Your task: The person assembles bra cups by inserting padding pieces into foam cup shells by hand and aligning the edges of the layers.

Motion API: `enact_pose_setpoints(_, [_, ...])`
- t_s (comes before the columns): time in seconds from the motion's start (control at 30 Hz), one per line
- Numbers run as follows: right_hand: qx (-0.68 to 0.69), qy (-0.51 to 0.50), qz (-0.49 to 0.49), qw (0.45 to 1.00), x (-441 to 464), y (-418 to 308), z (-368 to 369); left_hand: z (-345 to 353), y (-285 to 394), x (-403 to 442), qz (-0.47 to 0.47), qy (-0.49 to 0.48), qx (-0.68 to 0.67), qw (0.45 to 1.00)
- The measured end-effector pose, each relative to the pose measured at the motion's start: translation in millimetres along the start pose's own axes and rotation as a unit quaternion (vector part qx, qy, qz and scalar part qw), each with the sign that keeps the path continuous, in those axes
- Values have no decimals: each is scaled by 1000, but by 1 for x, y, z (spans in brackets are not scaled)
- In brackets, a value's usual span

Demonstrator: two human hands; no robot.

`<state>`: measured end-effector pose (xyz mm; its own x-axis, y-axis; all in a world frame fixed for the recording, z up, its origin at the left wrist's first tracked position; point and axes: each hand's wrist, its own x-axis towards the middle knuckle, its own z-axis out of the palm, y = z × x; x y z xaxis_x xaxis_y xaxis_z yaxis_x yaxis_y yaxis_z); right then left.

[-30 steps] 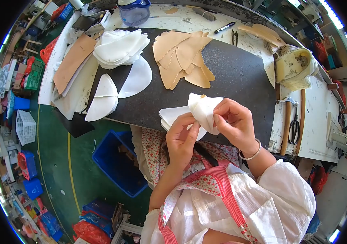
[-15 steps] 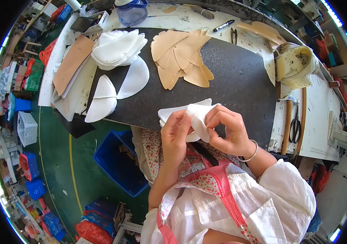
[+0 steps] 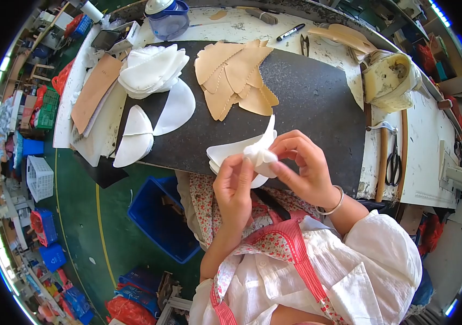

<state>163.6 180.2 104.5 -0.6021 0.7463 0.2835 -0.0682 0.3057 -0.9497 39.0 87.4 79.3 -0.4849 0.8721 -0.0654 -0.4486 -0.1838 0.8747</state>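
Between both hands is a folded white sheet piece point(image 3: 262, 156), its pointed end sticking up. My left hand point(image 3: 233, 183) pinches its left side between thumb and fingers. On the other side my right hand point(image 3: 302, 167) has thumb and fingertips closed on its right edge. Just beneath and left of it, several similar white pieces point(image 3: 221, 151) lie at the near edge of the black mat point(image 3: 312, 92). Beyond the hands rests a pile of tan pieces point(image 3: 236, 70) with toothed edges.
White cut pieces point(image 3: 152, 69) are stacked on the mat's left, with more white pieces point(image 3: 136, 138) nearer. A lidded jar point(image 3: 167, 24), marker point(image 3: 290, 32) and nippers point(image 3: 304, 46) lie behind. Right are a yellowed container point(image 3: 388, 84) and scissors point(image 3: 393, 165). A blue bin point(image 3: 160, 222) stands below.
The white piece was spread broadly between my hands; now it is bunched smaller with one tip upright. My right fingers have shifted slightly left and opened out a little. The view has moved slightly.
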Motion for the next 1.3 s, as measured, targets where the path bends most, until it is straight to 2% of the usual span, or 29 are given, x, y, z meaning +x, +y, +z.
enact_pose_setpoints(0.1, [165, 36, 121, 978, -5, -2, -2, 3, 3, 0, -29, 20, -72, 997])
enact_pose_setpoints(0.2, [224, 49, 172, 958, -7, 11, -6, 3, 2, 0, -51, 26, -121, 991])
enact_pose_setpoints(0.43, [337, 94, 199, 915, -9, 11, -14, 3, 1, 2, -80, 58, -160, 982])
enact_pose_setpoints(0.63, [330, 88, 210, 916, -13, 21, -21, -1, -2, 1, -84, 43, -161, 982])
enact_pose_setpoints(0.83, [229, 70, 153, 959, -8, 7, -7, 2, -4, -3, -75, 31, -128, 988])
enact_pose_setpoints(0.9, [7, 47, 16, 999, -6, 5, -6, 3, -5, -5, -75, 25, -151, 985])
enact_pose_setpoints(0.93, [-105, 35, -52, 992, -5, 3, -5, 4, -6, -7, -75, 22, -162, 984])
enact_pose_setpoints(0.97, [-133, 48, -86, 986, -3, 1, 0, 5, -7, -8, -72, 23, -163, 984])
enact_pose_setpoints(1.2, [-198, 51, -124, 971, -5, -1, 12, 1, -11, -15, -52, 26, -122, 991])
enact_pose_setpoints(1.3, [-163, 56, -99, 980, -6, -6, 14, 8, -10, -18, -12, 13, -107, 994])
